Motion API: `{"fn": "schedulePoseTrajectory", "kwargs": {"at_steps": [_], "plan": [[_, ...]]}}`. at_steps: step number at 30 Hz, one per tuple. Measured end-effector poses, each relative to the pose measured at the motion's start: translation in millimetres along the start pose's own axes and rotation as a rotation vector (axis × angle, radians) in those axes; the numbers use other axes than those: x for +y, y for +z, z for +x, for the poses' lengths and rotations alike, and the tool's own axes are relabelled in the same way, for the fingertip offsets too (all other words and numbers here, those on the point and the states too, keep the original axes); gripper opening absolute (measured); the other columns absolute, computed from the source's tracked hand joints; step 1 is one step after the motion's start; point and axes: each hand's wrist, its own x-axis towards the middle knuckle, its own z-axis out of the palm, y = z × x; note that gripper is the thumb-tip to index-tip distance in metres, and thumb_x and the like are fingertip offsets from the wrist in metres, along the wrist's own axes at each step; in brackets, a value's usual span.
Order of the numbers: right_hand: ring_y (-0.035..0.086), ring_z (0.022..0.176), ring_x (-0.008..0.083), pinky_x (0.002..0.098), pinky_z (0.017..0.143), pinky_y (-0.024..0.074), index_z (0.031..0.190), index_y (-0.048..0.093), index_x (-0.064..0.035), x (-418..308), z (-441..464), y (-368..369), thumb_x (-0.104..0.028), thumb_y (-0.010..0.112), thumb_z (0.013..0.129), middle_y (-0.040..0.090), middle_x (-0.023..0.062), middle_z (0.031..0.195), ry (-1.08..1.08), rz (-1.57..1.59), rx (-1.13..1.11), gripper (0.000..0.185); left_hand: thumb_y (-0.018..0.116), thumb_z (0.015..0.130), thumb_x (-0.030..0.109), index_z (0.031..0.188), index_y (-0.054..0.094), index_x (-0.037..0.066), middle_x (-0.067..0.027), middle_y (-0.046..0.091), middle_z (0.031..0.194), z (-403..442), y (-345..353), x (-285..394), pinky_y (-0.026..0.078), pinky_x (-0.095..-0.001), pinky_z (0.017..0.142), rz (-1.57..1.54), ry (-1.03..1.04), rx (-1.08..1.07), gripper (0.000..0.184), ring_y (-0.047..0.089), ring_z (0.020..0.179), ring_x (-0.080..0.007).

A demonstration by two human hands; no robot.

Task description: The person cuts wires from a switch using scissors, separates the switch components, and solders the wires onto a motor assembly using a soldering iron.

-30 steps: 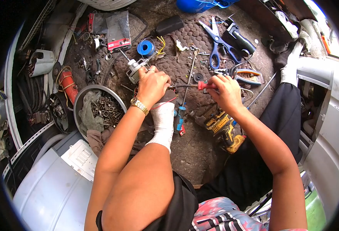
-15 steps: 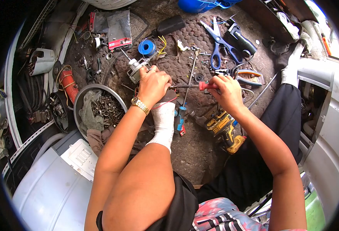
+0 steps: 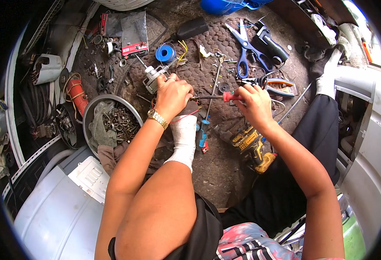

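My left hand (image 3: 173,96) is closed around a small grey-and-white motor (image 3: 150,80) with a thin metal shaft sticking out at its upper left. Part of the motor is hidden under my fingers. My right hand (image 3: 255,104) grips the red handle of a screwdriver (image 3: 227,96). Its dark blade points left, and the tip meets the motor's side by my left fingertips, where the exact contact is hidden. A thin red wire (image 3: 186,115) hangs below my left hand, across my white-socked foot.
Right of the work lie blue scissors (image 3: 245,47), pliers (image 3: 280,86) and a yellow cordless drill (image 3: 251,145). A blue-handled screwdriver (image 3: 203,132) lies below. A solder spool (image 3: 165,53) is above. At left stands a metal bowl (image 3: 87,113) of screws.
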Motion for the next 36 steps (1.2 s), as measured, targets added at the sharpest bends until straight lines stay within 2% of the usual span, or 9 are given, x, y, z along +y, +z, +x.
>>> {"fn": "schedulePoseTrajectory", "kwargs": {"at_steps": [9,18,36], "plan": [[0.058,0.087,0.0247,0.0412,0.072,0.0430,0.090,0.061,-0.0178,1.2,-1.7,2.5,-0.019,0.077,0.073,0.059,0.0011,0.089,-0.003,-0.015,-0.011,0.023,0.075,0.077,0.025,0.077,0.075,0.023,0.0071,0.071,0.084,0.2,0.1,0.5,0.031,-0.0508,0.092,0.005,-0.001,0.000,0.003,0.059,0.098,-0.0194],[0.058,0.087,0.0248,0.0409,0.072,0.0429,0.090,0.061,-0.0175,0.7,-1.7,2.0,-0.023,0.077,0.076,0.059,0.0011,0.089,-0.009,-0.024,0.005,0.023,0.076,0.076,0.024,0.076,0.075,0.022,0.0063,0.070,0.082,-0.3,1.8,0.3,0.031,-0.0500,0.091,-0.007,-0.002,0.020,0.003,0.059,0.098,-0.0203],[0.058,0.087,0.0254,0.0417,0.072,0.0430,0.091,0.061,-0.0176,2.9,-3.2,4.6,-0.021,0.077,0.075,0.059,0.0015,0.090,-0.002,-0.015,-0.010,0.023,0.077,0.077,0.025,0.077,0.075,0.022,0.0058,0.072,0.084,0.1,-0.7,0.7,0.031,-0.0490,0.091,-0.035,-0.023,0.009,0.004,0.060,0.098,-0.0205]]}}
